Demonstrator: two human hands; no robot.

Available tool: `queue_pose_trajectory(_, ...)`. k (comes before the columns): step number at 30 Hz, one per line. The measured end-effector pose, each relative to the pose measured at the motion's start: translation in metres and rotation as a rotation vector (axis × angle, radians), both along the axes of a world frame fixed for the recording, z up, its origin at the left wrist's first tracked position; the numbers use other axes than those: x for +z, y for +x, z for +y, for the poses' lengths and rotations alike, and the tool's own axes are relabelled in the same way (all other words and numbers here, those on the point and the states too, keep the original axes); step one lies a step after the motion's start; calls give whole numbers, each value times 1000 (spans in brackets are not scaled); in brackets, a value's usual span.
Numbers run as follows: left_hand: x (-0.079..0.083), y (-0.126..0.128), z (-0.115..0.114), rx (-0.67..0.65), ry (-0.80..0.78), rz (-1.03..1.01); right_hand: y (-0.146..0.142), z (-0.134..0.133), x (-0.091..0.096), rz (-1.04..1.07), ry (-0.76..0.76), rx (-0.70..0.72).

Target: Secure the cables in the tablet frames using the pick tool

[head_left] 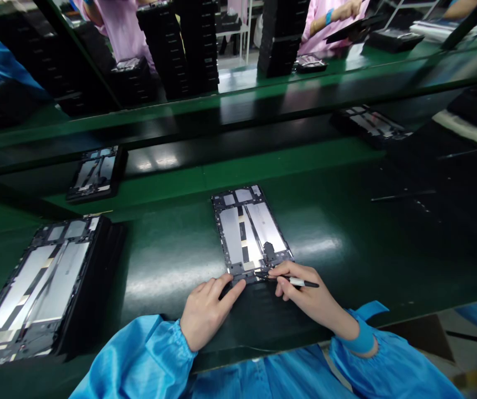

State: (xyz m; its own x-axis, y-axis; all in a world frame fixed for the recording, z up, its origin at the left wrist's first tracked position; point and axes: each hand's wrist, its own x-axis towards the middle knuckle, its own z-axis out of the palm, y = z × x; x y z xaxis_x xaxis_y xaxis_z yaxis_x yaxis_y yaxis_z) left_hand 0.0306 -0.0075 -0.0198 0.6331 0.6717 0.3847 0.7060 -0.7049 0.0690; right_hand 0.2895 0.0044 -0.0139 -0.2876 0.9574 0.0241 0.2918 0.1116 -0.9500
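An opened tablet frame (pixel 246 233), with silver panels and a dark ribbon cable down its middle, lies flat on the green bench in front of me. My left hand (pixel 209 307) rests at its near left corner, thumb and fingers stretched onto the edge. In my right hand (pixel 302 288) is a slim black and white pen-like tool (pixel 294 281), pinched between the fingers. Its tip meets the near edge of the tablet frame, right of my left fingertips; the exact contact point is too small to tell. A blue band circles my right wrist.
Left of me stands a stack of similar tablet frames (pixel 41 288). Another stack (pixel 95 173) sits farther back, and more frames (pixel 373 123) lie at the back right. A dark mat (pixel 441 210) with thin tools covers the right side. Co-workers stand beyond tall black stacks (pixel 199 50).
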Motion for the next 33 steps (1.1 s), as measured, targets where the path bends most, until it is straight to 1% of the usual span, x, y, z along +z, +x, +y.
queue_pose_trajectory(3,-1,-1,0,-1,10,5,-1,-1,-1,27,3,3)
queue_pose_trajectory(8,-1,-4,1,-18,-10,9,-13,-1,4,60,6,102)
queue_pose_trajectory(10,-1,-4,1,-15,-17,3,-17,0,6,62,7,121)
queue_pose_trajectory(13,0,-4,1,-16,-15,-7,-16,0,4,67,-2,94)
queue_pose_trajectory(17,-1,-4,1,-19,-28,-5,-6,-3,-4,106,-48,-6)
queue_pose_trajectory(19,-1,-3,2,-20,-37,-4,-3,-4,-7,139,-70,-34)
queue_pose_trajectory(21,0,-3,2,-22,-43,-10,-3,-5,-7,165,-75,-23)
queue_pose_trajectory(23,0,-3,3,-23,-45,-15,-7,-5,-4,172,-70,19)
queue_pose_trajectory(27,1,-3,2,-24,-35,-22,-18,-4,1,118,-34,87)
queue_pose_trajectory(30,1,-3,2,-18,-43,-11,-19,-4,0,91,-14,72)
queue_pose_trajectory(33,0,-3,2,-18,-48,-5,-13,-5,-4,106,-52,24)
